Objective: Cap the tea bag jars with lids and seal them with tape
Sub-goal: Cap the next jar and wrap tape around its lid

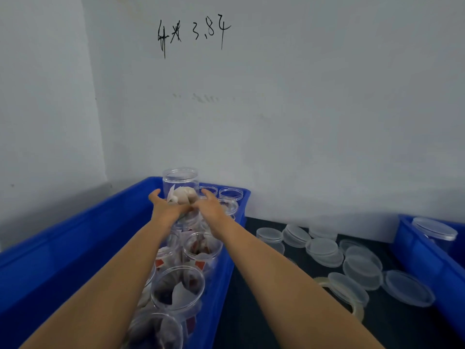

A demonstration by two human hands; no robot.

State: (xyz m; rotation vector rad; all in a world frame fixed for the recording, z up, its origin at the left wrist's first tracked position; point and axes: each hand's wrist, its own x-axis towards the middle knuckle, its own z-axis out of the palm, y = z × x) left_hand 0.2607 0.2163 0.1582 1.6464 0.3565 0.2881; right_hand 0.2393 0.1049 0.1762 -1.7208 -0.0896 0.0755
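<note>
At the far end of the blue bin [75, 238], a clear open jar [180, 181] with tea bags inside stands higher than the other jars. Both my arms reach out to it. My left hand [164, 206] grips its lower left side and my right hand [211, 205] grips its lower right side. The jar's base is hidden behind my hands. Several more open jars of tea bags [201, 250] fill the bin's right side under my arms. Several translucent lids [362, 267] lie loose on the dark table. A yellowish tape roll [356, 309] lies partly under one lid.
A second blue bin [427, 263] at the right edge holds a capped jar [435, 231]. A white wall with handwritten marks [193, 34] rises directly behind both bins. The dark table surface [264, 311] shows between the two bins.
</note>
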